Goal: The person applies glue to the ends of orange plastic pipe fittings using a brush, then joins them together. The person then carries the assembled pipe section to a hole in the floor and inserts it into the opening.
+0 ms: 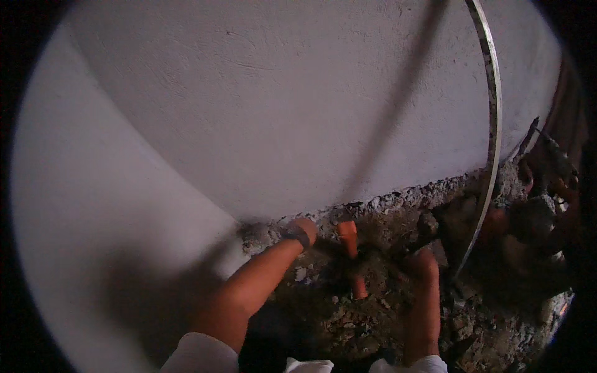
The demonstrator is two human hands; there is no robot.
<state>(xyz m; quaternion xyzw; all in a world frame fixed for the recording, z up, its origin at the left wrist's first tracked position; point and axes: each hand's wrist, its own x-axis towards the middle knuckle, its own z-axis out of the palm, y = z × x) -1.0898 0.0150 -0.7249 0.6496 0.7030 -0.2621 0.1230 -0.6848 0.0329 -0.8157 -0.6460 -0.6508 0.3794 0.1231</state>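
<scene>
Fingers of the left hand [303, 229] are hard to see: they press down into the broken edge at the bottom of the wall, and I cannot tell if they are apart or together. A dark band goes around that wrist. Fingers of the right hand [421, 261] are curled tight around a dark tool [428, 225]. The tool is blurry, so I cannot tell what kind it is.

Between the two hands lies an orange pipe [350, 252]. It sits in the dirt, just to the right of the left hand. Its wide end points up at the wall and its thin end points down at the person. Dirt covers part of its middle.

All around the pipe is rubble [348, 317], made of grey stones, lumps and brown dirt. It fills the ground below the wall and lies around both arms.

Above the hands stands a big white wall [267, 112]. It is rough and has small cracks. Its bottom edge is chipped and crumbly, right where the left hand rests. A long dark shadow runs down it.

On the right, a thin metal strip [493, 124] bends down from the top to the dirt near the right hand. Past it are dark, blurry things that I cannot make out.

Both arms come up from the bottom, with white sleeves [199, 354] rolled up.
</scene>
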